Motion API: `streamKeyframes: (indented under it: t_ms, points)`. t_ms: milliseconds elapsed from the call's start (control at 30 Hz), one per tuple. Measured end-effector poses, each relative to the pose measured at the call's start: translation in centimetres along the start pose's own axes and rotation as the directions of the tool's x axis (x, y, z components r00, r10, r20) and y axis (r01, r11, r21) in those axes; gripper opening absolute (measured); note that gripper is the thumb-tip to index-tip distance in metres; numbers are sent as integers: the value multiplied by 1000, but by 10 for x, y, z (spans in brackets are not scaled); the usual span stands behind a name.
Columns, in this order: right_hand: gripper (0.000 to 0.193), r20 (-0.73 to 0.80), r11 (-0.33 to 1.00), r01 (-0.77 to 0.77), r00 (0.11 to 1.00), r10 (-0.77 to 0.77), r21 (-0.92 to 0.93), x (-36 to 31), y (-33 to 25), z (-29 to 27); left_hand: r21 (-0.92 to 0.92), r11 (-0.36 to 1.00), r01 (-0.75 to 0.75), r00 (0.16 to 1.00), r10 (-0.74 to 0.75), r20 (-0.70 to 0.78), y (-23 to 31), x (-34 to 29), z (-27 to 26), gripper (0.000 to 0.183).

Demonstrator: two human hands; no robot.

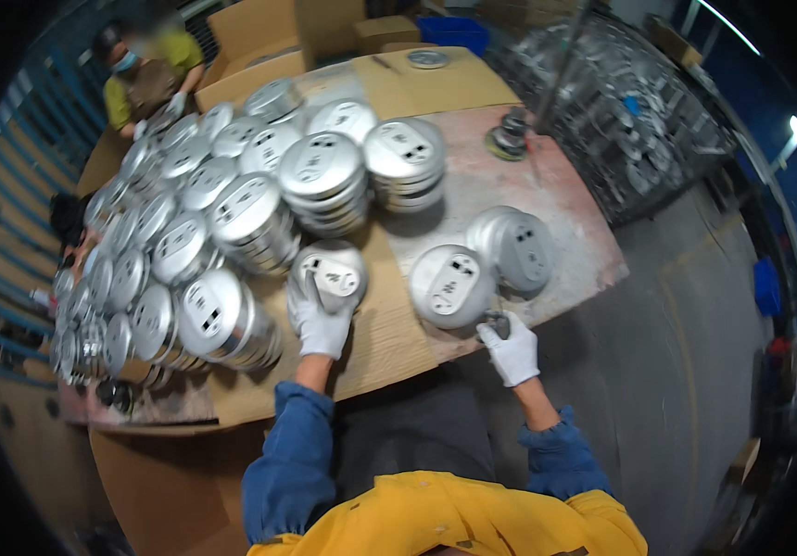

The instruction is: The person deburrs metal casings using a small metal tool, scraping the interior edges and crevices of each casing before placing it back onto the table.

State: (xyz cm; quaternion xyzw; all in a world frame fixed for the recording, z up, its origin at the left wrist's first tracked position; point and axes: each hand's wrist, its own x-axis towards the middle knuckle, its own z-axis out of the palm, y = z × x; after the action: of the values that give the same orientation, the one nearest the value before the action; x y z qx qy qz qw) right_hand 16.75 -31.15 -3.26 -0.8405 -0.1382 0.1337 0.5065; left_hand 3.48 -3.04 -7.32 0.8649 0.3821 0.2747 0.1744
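My left hand, in a white glove, grips a short stack of round silver metal discs standing on the brown board. My right hand, also gloved, is closed on a small dark tool at the lower edge of a tilted silver disc. Just right of it lies another small pile of discs. Blue sleeves and a yellow vest show at the bottom.
Many stacks of the same discs crowd the table's left and back. A small grinder-like tool stands at the far right of the table. Another person sits at the far left corner. Wire crates of metal parts stand to the right.
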Motion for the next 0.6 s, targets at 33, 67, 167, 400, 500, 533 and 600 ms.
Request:
streamKeyframes:
  t_ms: [33, 67, 167, 400, 500, 533, 600]
  points:
    - [29, -75, 1000, 13, 997, -15, -27, 3, 11, -7, 103, 991, -86, 986, 69, 153, 27, -2, -11, 92]
    - [30, -142, 975, 119, 979, -147, -187, 0, -5, -7, 173, 967, -188, 964, 148, 222, 16, -2, -10, 91]
    - [32, -72, 975, 59, 994, -76, -214, 7, -11, 3, 140, 975, -173, 972, 146, 185, -31, -6, 7, 76]
    - [34, -398, 997, 67, 916, -44, 43, 25, 15, -7, 246, 873, -421, 896, 443, -36, 21, -16, 2, 57]
    - [35, -520, 983, -102, 837, 169, 154, 46, 46, -25, -35, 876, -482, 876, 481, -33, 44, -3, 32, 53]
    - [33, -568, 986, -88, 808, 155, 142, 53, 45, -28, -107, 895, -433, 901, 433, -24, 59, 2, 34, 55]
    - [31, -438, 911, -126, 845, 306, 393, 68, 42, -33, -173, 897, -407, 911, 413, -6, 68, 10, 45, 58]
